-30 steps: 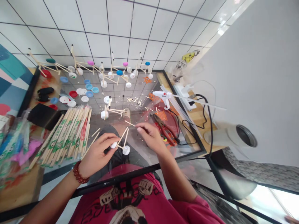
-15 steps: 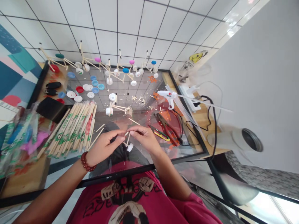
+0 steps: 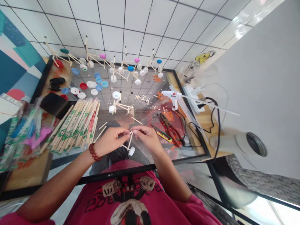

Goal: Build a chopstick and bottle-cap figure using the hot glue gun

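My left hand [image 3: 114, 140], with a red bead bracelet at the wrist, pinches a thin wooden stick piece close to the table's front edge. Opposite it, my right hand [image 3: 147, 138] pinches the top of a small stick frame [image 3: 130, 141]. The fingertips of both hands nearly meet there, and they partly cover the joint. A white bottle cap [image 3: 131, 151] hangs at the lower end of the frame. Just beyond the hands stands another stick frame [image 3: 124, 106] with white caps on it. A loose stick [image 3: 137, 121] lies between that frame and my right hand.
Wrapped chopsticks [image 3: 75, 128] lie left, beside a black box [image 3: 55, 105]. Loose bottle caps [image 3: 98, 80] and several stick-and-cap models [image 3: 130, 68] are farther back. At right are a glue gun [image 3: 172, 97], pliers [image 3: 170, 125], a yellow cutter [image 3: 164, 136] and cables.
My hands stay together at the stick frame, and the fingertips have shifted slightly. The frame with its cap hangs a little lower. The whole view has moved slightly.
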The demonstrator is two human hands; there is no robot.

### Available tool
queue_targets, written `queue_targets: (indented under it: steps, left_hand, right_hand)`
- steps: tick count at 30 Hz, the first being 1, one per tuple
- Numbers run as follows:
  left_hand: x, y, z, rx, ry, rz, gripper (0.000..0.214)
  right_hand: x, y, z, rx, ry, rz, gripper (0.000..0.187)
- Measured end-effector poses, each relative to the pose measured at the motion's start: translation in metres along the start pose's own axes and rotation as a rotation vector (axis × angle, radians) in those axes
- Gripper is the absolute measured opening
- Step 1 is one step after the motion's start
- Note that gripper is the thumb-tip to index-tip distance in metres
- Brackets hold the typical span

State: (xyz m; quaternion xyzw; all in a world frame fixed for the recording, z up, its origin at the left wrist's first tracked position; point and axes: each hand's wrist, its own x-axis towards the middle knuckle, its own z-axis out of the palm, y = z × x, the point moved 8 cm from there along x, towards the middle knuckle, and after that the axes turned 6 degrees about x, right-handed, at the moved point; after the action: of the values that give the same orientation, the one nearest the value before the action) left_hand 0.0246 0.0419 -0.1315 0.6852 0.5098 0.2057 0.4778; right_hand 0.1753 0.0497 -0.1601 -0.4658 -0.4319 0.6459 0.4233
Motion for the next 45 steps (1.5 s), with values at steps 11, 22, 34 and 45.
queue_targets:
  steps: [11, 22, 34, 45]
  left_hand:
    - [0.004, -0.009, 0.003, -0.256, 0.032, -0.06, 0.034]
    - [0.008, -0.009, 0.014, -0.358, -0.08, -0.1, 0.032]
    - [0.009, -0.005, 0.009, -0.264, -0.047, -0.056, 0.029]
    - [-0.001, -0.007, 0.003, -0.418, 0.113, -0.062, 0.025]
  right_hand:
    - [-0.002, 0.006, -0.002, 0.093, 0.025, 0.043, 0.038]
    - [-0.007, 0.004, -0.008, 0.042, 0.02, 0.008, 0.031]
    - [-0.007, 0.011, -0.01, 0.044, 0.02, 0.013, 0.034]
    - [-0.008, 0.01, -0.009, 0.055, 0.018, -0.041, 0.029]
